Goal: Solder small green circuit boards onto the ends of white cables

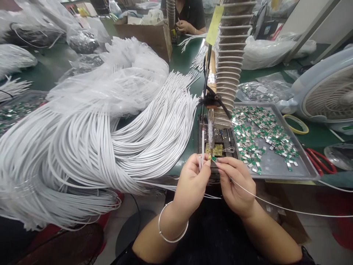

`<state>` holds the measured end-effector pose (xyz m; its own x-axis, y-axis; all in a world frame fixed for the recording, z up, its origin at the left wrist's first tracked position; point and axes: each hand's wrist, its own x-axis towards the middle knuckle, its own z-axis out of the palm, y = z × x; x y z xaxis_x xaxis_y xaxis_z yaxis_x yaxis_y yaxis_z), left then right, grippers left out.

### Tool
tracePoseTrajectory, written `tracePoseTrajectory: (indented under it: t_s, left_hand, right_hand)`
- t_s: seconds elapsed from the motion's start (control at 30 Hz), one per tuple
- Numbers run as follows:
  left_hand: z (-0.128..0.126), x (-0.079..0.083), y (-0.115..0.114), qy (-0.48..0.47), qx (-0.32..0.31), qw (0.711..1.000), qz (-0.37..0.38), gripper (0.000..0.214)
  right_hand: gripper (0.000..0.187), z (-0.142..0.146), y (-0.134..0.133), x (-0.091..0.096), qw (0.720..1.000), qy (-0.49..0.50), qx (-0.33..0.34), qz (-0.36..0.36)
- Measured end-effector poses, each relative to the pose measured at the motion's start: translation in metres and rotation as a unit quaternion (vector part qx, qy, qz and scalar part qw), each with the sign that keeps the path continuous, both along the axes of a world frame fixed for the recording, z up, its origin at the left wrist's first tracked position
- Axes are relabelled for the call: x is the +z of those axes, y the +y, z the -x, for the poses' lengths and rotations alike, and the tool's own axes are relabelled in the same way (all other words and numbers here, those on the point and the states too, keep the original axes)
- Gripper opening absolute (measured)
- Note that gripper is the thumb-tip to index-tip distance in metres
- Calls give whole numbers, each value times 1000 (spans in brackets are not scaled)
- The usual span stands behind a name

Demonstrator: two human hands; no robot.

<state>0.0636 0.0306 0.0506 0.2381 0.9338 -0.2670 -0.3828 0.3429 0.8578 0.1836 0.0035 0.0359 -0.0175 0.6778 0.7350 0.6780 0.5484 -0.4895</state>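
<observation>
Okay, so right up close I'm pinching a tiny green-and-silver tab point(213, 158) between the thumb and first finger of my right hand point(234, 186), with a thin white cable point(275, 208) trailing away past my wrist. My left hand point(191, 184) is holding a white cable end point(202, 147) upright, its fingertips pressed together around it, and my silver bangle point(171, 224) is hanging on that wrist. The tab is sitting just beside the tip of a soldering iron point(211, 134), over a gold-coloured pad point(214, 149), and the iron's wooden handle is held in a black clamp point(211, 99) in front of a ribbed duct point(230, 62). Just to my right, a metal tray point(275, 170) is holding loads of loose tabs point(261, 136), so there are plenty left, and the huge bundle of white cables point(110, 147) on my left looks barely dented. I can't make out a finished pile, so I can't tell how many are done. Farther out, I'm seeing red-handled scissors point(321, 162), a roll of yellow tape point(296, 123) and a fan point(328, 92), while a co-worker's hand point(183, 26) is busy across the green bench point(187, 62), behind a cardboard box point(143, 35).
</observation>
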Motion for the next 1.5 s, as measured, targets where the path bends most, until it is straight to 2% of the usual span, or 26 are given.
tracePoseTrajectory:
  t_s: [0.17, 0.3, 0.5, 0.63, 0.87, 1.1, 1.3, 1.5]
  left_hand:
    - [2, -3, -1, 23, -3, 1000, -12, 3]
    - [6, -6, -3, 68, -7, 996, -52, 10]
    - [12, -6, -6, 150, -29, 982, -108, 8]
    - [16, -5, -5, 200, -61, 970, -121, 11]
    - [18, -4, -2, 210, -102, 964, -129, 13]
    - [15, -2, 1, 213, -68, 967, -120, 13]
    - [12, 4, 4, 223, -46, 966, -119, 11]
    - [10, 7, 5, 238, -35, 962, -129, 10]
  right_hand:
    - [32, -3, -3, -5, 1000, 24, 16, 9]
    - [37, -3, -4, -9, 998, 55, 29, 34]
    - [21, 1, -1, -8, 997, 25, 2, 71]
    - [17, 1, 1, -10, 998, 17, -1, 65]
    - [30, 0, 2, -14, 999, 13, 33, 33]
    - [28, 1, -3, -13, 996, 56, -29, 66]
    - [24, 0, 1, -9, 996, 78, 13, 46]
    - [24, 2, 3, -5, 997, 72, 21, 24]
